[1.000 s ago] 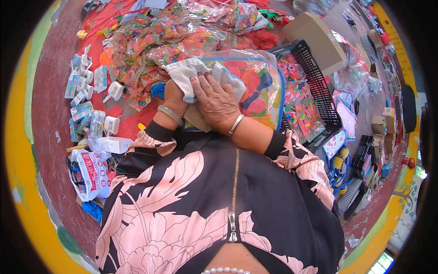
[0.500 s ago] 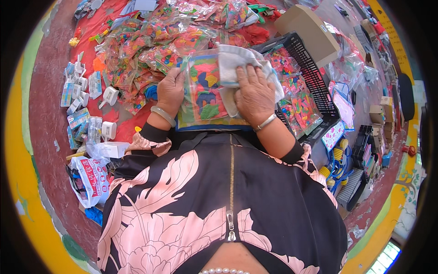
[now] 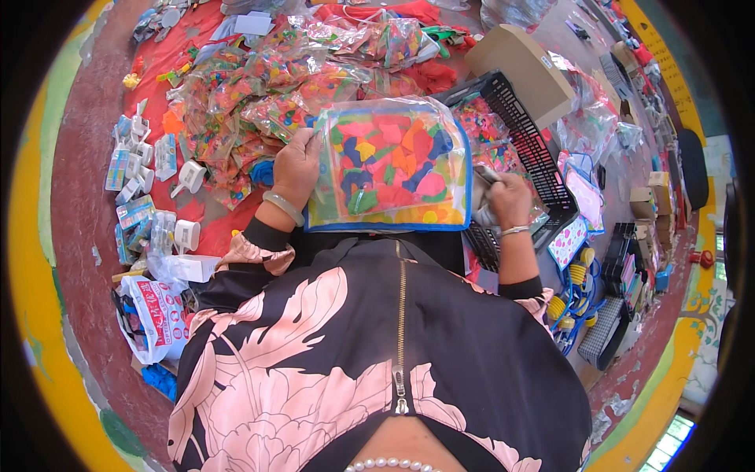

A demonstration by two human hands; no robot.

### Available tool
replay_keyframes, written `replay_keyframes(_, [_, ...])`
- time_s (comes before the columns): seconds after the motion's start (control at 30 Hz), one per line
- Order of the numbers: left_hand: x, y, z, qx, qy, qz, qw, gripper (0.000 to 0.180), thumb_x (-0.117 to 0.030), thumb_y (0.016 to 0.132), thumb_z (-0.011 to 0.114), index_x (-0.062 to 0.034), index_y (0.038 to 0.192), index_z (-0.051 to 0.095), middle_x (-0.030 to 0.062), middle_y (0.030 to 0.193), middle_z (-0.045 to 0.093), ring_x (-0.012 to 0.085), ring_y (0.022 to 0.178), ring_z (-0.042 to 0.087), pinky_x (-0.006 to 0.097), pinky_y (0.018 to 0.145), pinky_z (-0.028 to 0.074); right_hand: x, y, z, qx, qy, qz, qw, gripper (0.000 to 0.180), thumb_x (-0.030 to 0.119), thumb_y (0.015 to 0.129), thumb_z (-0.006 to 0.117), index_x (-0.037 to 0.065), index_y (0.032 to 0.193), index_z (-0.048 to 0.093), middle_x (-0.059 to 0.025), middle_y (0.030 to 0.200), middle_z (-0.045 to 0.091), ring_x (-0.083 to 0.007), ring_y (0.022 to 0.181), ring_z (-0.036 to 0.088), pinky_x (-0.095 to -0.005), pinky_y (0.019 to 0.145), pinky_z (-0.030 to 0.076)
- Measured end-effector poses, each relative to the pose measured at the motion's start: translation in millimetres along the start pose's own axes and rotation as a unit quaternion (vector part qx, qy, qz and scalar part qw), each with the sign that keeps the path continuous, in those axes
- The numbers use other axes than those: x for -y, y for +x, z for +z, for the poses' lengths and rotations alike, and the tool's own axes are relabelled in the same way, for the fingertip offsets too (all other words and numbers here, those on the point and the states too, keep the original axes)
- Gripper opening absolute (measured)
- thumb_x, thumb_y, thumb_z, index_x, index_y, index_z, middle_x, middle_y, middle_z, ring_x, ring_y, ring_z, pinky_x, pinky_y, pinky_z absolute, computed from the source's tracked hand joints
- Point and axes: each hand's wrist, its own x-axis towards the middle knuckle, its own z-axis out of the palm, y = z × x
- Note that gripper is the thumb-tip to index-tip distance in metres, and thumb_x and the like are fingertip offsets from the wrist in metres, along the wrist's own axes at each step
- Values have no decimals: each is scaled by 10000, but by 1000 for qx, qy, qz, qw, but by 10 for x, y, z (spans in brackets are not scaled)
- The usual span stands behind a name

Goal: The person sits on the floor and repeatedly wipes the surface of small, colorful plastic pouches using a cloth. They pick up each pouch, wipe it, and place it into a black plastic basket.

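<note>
Pinching a blue-edged clear pouch point(image 3: 389, 169) of bright shapes, left hand point(image 3: 296, 164) steadies it.

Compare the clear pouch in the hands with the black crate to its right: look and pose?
The clear pouch is soft, see-through plastic with blue edging; the black crate is rigid, opaque lattice. The pouch is held up flat by the left hand; the crate sits on the floor by the right hand. Both hold bright multicoloured pieces.

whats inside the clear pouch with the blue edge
The clear pouch, held by the left hand, shows flat pieces in red, orange, yellow, blue and green. Their exact kind and lower layers are hidden.
</note>
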Motion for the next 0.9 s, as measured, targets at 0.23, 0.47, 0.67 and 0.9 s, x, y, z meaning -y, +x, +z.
replay_keyframes(0.23, [-584, -41, -325, -30, 41, 238, 970, 106, -106, 876, 573, -48, 963, 580, 189, 712, 598, 356, 644, 603, 405, 530, 457, 223, 526, -966, 139, 331, 106, 927, 410, 408, 840, 658, 5, 766, 681, -7, 657, 601, -77, 561, 519, -246, 520, 424])
replay_keyframes(0.47, [-1348, 22, -692, 41, -29, 475, 878, 188, 79, 761, 589, 36, 943, 569, 130, 735, 621, 282, 643, 642, 340, 593, 517, 745, 552, -996, 390, 504, -75, 767, 819, 18, 636, 556, 24, 1419, 316, -172, 1403, 397, -277, 1138, 517, -388, 997, 374])
replay_keyframes(0.67, [-1699, 2, -833, 7, 50, 448, 893, 177, 60, 827, 545, 48, 1001, 572, 142, 773, 639, 268, 601, 632, 309, 544, 492, 719, 176, -823, 456, 675, 77, 575, 531, -18, 692, 645, -22, 1208, 518, -162, 1112, 603, -229, 998, 598, -333, 893, 448])
replay_keyframes(0.9, [-1649, -7, -517, 47, -103, 266, 957, 152, -30, 938, 467, 44, 1038, 554, 83, 746, 599, 97, 603, 594, 255, 551, 460, 565, -305, -1026, 239, 681, 138, 679, 36, 14, 808, 657, 38, 822, 634, -19, 794, 641, -90, 754, 607, -214, 685, 481])
